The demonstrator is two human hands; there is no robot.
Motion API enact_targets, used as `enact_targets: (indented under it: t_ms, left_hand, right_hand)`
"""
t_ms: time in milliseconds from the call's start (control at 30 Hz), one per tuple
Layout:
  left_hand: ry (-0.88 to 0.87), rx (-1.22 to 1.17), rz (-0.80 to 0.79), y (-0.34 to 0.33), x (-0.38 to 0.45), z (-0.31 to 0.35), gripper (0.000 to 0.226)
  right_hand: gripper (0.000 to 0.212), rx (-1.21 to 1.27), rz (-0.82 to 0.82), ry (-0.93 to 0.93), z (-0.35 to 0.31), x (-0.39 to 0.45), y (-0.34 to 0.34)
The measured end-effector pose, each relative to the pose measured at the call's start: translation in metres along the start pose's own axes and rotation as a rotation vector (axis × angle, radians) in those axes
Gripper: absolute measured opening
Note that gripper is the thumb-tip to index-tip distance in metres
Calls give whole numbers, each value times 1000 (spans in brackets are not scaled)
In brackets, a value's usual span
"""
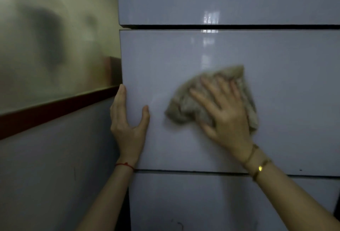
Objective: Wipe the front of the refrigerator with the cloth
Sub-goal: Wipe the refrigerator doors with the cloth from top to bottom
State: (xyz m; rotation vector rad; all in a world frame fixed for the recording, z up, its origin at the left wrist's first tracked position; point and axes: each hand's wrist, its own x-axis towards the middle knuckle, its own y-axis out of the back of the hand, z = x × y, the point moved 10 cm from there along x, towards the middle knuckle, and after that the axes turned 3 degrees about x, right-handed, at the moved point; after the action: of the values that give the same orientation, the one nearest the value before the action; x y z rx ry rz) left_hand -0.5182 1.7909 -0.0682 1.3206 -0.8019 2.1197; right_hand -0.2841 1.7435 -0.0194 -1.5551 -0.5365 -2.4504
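R hand (225, 113) lies flat w/ fingers spread wide, pressing the cloth (185, 107) onto the fridge (287, 87). The grip is a flat push, not a pinch. The cloth is tan, bunched up and blurry, so its edges are hard to tell. It sits on the middle door of the fridge, a bit right of the door's middle. Gold bracelets (257, 164) ring the R wrist.

L hand (128, 120) holds the left edge of that same door: thumb on the front, fingers wrapped round the side, hand opened around the edge. A red string (125, 165) is on the L wrist.

Dark gaps split the fridge front above and below this door. Left of the fridge is a wall (46, 46) w/ a dark red strip (55, 110).
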Motion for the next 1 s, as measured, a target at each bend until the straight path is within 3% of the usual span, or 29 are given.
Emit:
enact_targets:
  t_ms: [100, 167, 300, 400, 467, 567, 667, 900, 1000]
  left_hand:
    - [21, -27, -11, -2, 0, -2, 65]
    - [49, -44, -23, -2, 0, -5, 66]
    - [41, -52, -34, -3, 0, -7, 67]
    - [40, -66, -16, -2, 0, -6, 66]
    - [46, -68, -11, -2, 0, -6, 67]
    - [78, -84, -10, -2, 0, -9, 69]
    - [96, -81, -25, -3, -1, -10, 70]
    - [61, -71, -18, -1, -1, -6, 68]
    - [72, -74, -21, -1, -1, -5, 68]
  right_hand:
    - [49, -28, 175, -192, 28, 56, 12]
    - [51, -15, 194, -221, 20, 64, 7]
    - [50, 23, -38, 48, -41, -4, -22]
    - [47, -13, -118, 146, -40, -43, -19]
    - [48, -20, -78, 62, -15, -28, -8]
    - [49, -43, 110, -153, 22, 32, 10]
    - [51, -55, 202, -254, 25, 68, 9]
    - [52, 0, -93, 49, -38, -37, -20]
    - [52, 15, -46, -81, 9, -25, 1]
